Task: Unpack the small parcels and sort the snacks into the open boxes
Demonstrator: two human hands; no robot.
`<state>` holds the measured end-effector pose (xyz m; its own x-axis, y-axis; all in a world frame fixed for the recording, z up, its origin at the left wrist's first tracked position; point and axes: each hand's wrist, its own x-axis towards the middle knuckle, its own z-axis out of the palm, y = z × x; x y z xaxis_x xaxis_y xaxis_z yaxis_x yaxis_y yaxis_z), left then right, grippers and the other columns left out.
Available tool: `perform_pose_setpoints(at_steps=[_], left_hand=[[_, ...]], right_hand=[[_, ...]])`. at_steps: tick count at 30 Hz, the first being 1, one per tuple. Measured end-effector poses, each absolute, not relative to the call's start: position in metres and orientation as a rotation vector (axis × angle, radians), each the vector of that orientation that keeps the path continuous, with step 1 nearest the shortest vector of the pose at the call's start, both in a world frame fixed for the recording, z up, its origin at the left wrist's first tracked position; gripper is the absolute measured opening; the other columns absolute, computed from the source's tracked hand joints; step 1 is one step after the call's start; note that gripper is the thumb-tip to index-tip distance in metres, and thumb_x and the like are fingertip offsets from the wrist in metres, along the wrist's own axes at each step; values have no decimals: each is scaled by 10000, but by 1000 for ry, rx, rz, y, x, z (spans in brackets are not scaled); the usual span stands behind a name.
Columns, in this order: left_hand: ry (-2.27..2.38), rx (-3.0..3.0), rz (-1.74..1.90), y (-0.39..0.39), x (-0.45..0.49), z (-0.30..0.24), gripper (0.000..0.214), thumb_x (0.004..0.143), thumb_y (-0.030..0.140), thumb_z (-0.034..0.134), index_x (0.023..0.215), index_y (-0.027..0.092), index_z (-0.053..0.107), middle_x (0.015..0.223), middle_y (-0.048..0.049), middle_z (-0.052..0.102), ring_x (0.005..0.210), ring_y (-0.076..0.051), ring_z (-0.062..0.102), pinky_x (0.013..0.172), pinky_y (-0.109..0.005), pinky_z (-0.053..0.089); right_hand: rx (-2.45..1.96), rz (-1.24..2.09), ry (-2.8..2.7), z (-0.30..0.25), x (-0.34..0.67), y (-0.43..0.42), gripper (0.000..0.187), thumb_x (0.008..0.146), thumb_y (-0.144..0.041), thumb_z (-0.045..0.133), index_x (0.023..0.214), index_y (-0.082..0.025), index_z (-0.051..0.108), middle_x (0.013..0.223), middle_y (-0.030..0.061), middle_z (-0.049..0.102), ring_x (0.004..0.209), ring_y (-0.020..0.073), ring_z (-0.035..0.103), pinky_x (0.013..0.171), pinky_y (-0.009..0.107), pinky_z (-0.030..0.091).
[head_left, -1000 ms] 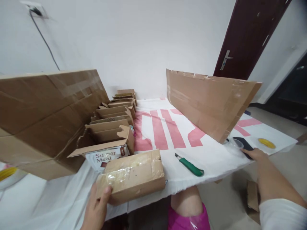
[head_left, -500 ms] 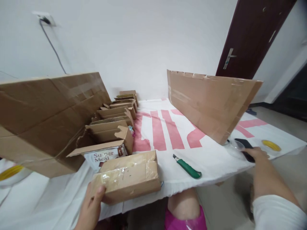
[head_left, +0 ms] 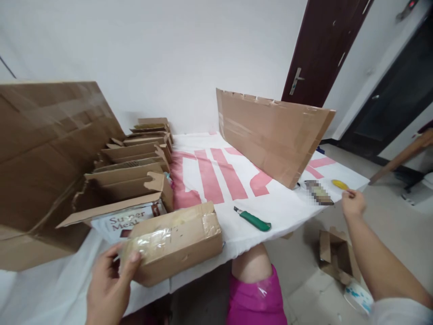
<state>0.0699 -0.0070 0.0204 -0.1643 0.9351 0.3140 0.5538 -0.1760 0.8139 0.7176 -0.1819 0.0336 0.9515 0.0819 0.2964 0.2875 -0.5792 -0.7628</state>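
My left hand (head_left: pixel 108 286) grips the near left end of a taped brown cardboard box (head_left: pixel 176 241), thumb on top; the box lies at the table's front edge. My right hand (head_left: pixel 353 203) hovers off the table's right corner with its fingers curled together; what they pinch, if anything, is too small to name. It is just right of a blurred dark object (head_left: pixel 318 192) and just below a yellow tape roll (head_left: pixel 339 184). A green utility knife (head_left: pixel 253 219) lies on the cloth between my hands.
White cloth with red stripes (head_left: pixel 209 176) covers the table. A tall cardboard sheet (head_left: pixel 274 135) stands right, a large one (head_left: pixel 43 149) left, with a row of open boxes (head_left: pixel 135 158) and a "Super Meal" box (head_left: pixel 125 221). An open carton (head_left: pixel 336 255) lies on the floor.
My right hand has come off the dark object and drawn back past the table's right corner. The left hand keeps hold of the taped box. The view has swung right.
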Motion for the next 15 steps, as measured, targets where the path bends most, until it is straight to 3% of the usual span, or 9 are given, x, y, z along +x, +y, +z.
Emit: perform_pose_setpoints(at_steps=[4,8,12,15], left_hand=[[1541,1551,1291,0,71,22,644,678,766,501,978,201,565,1016,-52,616,1051,-310,566,1026,-497,406],[1488,1601,1349,5,72,22,592,686,705,522,958,182,578,1136,-82,590,1158,-336,515,1082,-504,340],[1360,1607,1387,10,72,17,519,707,644,543,956,189,565,1253,-97,554,1244,-346,463,1114,-504,295],[1298,1611,1374,10,72,13,465,754,598,530,992,200,558,1264,-76,558,1252,-327,461,1104,-493,318]], right_hand=[[-1997,-281,-590,36,640,-170,353,947,-437,441,1000,-129,607,920,99,655,802,188,607,753,368,509],[-1800,-11,-1148,32,538,-135,485,906,-575,389,884,-166,647,758,69,678,695,193,629,658,338,525],[-1561,225,-1625,33,442,-96,453,869,-584,493,1062,-211,663,1089,93,691,1007,216,637,882,368,515],[-1441,350,-1800,31,383,-74,668,824,-600,565,1342,-186,484,1379,140,524,1282,258,470,1076,443,380]])
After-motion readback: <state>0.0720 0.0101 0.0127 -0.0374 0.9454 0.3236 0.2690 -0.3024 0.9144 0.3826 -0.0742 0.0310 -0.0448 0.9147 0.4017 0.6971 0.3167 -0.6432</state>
